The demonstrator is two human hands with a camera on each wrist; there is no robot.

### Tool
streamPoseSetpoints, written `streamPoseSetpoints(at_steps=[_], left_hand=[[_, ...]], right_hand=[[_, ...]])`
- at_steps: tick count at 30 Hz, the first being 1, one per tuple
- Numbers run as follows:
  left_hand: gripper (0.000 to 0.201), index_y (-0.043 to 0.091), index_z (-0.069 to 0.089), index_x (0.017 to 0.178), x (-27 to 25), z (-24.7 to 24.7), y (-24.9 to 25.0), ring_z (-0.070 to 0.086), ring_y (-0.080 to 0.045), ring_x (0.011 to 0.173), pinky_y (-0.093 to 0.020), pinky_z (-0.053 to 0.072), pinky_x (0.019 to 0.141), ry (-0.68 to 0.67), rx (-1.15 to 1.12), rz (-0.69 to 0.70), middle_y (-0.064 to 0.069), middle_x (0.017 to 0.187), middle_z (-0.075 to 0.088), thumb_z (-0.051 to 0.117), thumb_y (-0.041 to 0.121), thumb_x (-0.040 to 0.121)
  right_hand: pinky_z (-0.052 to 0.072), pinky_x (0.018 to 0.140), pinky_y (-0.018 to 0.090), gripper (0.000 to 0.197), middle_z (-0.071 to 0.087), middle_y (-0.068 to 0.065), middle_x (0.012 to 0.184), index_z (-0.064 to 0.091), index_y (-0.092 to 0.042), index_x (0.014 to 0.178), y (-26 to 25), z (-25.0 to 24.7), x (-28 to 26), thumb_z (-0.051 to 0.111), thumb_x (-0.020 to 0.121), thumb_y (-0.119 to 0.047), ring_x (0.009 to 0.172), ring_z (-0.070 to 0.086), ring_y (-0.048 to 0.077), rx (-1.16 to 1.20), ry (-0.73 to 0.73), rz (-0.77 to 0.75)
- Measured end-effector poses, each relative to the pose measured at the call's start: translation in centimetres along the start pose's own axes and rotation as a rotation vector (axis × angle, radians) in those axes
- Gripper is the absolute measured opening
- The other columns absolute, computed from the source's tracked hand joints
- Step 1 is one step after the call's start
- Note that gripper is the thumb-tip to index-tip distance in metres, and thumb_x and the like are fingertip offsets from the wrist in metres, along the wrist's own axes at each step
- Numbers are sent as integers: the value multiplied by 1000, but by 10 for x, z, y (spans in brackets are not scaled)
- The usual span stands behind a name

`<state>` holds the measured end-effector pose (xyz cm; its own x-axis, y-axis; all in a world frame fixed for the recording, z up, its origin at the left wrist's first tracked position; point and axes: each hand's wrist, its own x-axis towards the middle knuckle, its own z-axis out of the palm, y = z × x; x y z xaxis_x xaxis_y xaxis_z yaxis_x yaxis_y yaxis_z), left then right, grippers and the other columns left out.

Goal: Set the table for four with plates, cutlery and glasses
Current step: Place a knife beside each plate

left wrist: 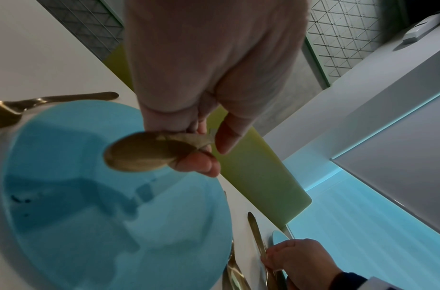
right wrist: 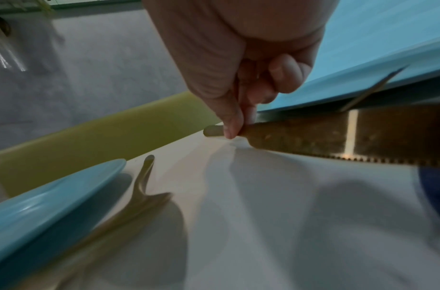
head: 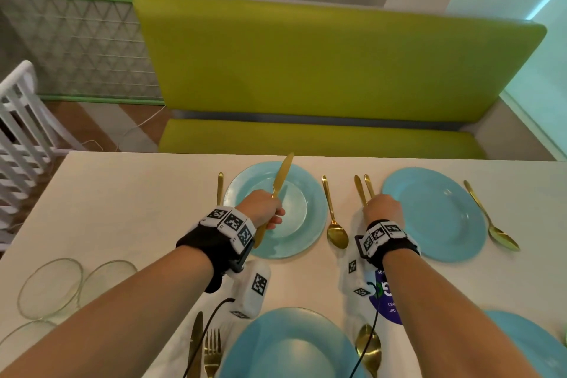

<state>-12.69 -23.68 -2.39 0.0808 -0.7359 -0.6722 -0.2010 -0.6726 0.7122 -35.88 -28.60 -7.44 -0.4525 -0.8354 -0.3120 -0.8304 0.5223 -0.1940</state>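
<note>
My left hand (head: 264, 209) grips a gold knife (head: 282, 175) by its handle, and the blade points away over the far left blue plate (head: 310, 224). In the left wrist view the knife's rounded handle end (left wrist: 139, 153) sticks out of my left hand (left wrist: 209, 98). My right hand (head: 383, 209) is low between the two far plates and pinches a serrated gold knife (right wrist: 338, 137). Two gold handles (head: 362, 190) poke out beyond it, just left of the far right plate (head: 435, 215). I cannot tell what the second piece is.
Gold spoons lie right of each far plate (head: 334, 224) (head: 491, 218), and a gold handle (head: 220, 187) lies left of the far left one. Two near plates (head: 291, 344) (head: 527, 344) have a knife, fork (head: 212, 353) and spoon (head: 368, 347). Clear glass dishes (head: 50, 285) sit at the left. Behind the table is a green bench (head: 322, 70).
</note>
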Motion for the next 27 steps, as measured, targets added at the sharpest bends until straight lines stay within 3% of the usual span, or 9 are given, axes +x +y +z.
streamPoseSetpoints(at_steps=[4,10,17,20,24,27], left_hand=[[10,4,53,95,-1,2,2,53,-13,63,-22,46,59,1,9,4,-4,76,58,44,10,94],[10,3,52,98,-5,2,0,52,-13,60,-21,44,57,15,20,-3,-3,74,57,44,9,95],[12,3,52,103,-10,4,-10,53,-14,58,-22,47,57,48,47,-24,-7,71,56,47,7,94],[13,2,54,100,-17,2,-13,49,-15,54,-21,44,54,85,62,-31,-7,66,53,44,5,94],[26,7,51,72,-33,-4,-16,45,-15,52,-14,39,33,56,104,-13,-8,62,48,41,-1,95],[26,5,51,71,-50,-14,-24,47,-15,53,-14,42,35,6,181,28,-8,64,48,44,-5,93]], right_hand=[[51,79,35,25,68,18,107,67,0,103,2,0,1,45,94,-8,101,65,34,4,3,0],[52,79,35,27,68,18,106,67,1,104,5,1,-1,43,95,-7,100,65,33,4,11,-15],[51,82,36,25,69,15,106,68,-8,109,4,-11,-14,56,93,-24,99,64,32,145,41,-115],[52,83,35,23,69,13,107,69,-13,108,-3,-22,-40,57,92,-26,99,64,29,184,75,-207],[49,87,31,25,69,6,111,68,-15,110,-18,-27,-94,56,92,-27,103,63,23,135,51,-470],[47,92,32,28,65,4,117,66,-18,116,-31,-21,-143,57,92,-28,108,60,23,113,7,-593]])
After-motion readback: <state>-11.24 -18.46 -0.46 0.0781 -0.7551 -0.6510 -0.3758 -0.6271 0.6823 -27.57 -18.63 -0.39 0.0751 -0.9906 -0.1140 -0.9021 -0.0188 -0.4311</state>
